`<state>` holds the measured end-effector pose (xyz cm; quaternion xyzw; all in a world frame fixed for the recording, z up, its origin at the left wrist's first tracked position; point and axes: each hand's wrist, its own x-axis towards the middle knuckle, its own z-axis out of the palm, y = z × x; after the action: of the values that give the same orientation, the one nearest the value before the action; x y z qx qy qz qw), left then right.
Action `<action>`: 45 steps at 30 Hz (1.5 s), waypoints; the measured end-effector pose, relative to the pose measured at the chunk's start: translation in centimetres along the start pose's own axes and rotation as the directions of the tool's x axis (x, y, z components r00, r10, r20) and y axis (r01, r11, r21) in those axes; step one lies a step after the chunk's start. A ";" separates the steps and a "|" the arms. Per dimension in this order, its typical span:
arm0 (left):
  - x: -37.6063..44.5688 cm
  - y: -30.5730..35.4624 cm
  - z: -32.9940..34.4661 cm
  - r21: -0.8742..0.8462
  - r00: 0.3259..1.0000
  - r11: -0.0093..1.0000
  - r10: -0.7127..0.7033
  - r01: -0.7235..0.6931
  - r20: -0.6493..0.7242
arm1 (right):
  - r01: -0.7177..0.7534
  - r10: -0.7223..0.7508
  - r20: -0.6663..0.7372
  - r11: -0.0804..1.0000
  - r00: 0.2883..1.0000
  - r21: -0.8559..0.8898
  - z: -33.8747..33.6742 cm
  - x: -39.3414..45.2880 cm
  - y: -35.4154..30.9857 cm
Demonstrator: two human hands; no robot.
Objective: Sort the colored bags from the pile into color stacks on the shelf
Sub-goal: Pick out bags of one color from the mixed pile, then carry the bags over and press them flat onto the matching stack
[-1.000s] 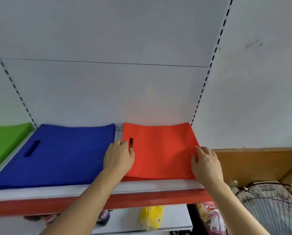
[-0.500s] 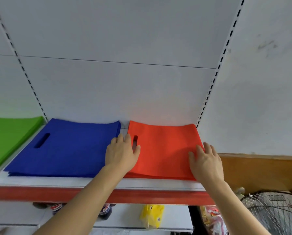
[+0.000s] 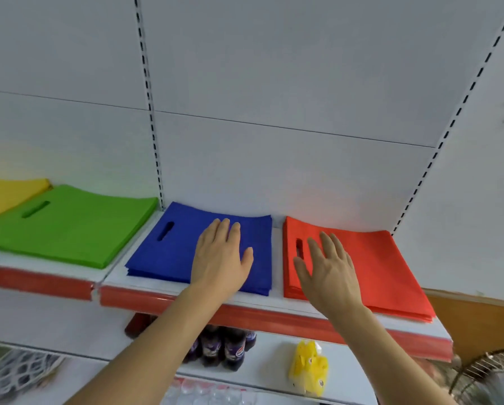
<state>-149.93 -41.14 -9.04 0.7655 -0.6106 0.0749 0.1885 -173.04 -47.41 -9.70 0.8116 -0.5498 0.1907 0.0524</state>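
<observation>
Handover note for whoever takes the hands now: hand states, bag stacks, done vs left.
Left hand: open, flat on the blue stack.
Right hand: open, over the red stack; contact unclear.
Yellow stack, green stack, blue and red lie side by side on the shelf.
Done: four colour stacks, neither hand holding a bag.
Left: the source pile is out of view; check it.

- The white shelf (image 3: 274, 304) has a red front edge and a white slotted back panel.
- Four flat stacks lie on it, left to right: yellow bags (image 3: 5, 197), green bags (image 3: 69, 226), blue bags (image 3: 172, 252), red bags (image 3: 391, 273).
- Stacks sit apart.
</observation>
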 end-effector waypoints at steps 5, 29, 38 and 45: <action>-4.1 -9.3 -3.0 0.081 0.993 0.990 -0.117 0.115 0.018 | 0.121 -0.122 0.050 0.992 0.991 0.037 1.2 -1.6 -11.1; -21.0 -55.3 -18.7 0.282 0.684 0.624 -0.684 0.729 -0.254 | 0.705 -0.759 0.041 0.623 0.650 0.338 10.6 0.1 -66.3; -24.5 -69.4 -22.8 0.225 0.504 0.452 -0.793 0.863 -0.342 | 0.808 -0.865 0.061 0.489 0.498 0.329 13.0 1.4 -83.3; -26.2 -81.1 -24.9 0.213 0.485 0.437 -0.797 0.874 -0.359 | 0.822 -0.879 0.086 0.470 0.469 0.322 15.2 0.5 -96.4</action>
<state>-75.30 6.98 -11.20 0.9748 -0.0999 0.1627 0.1154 -81.12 -14.70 -11.51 0.9935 -0.0439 0.1029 -0.0222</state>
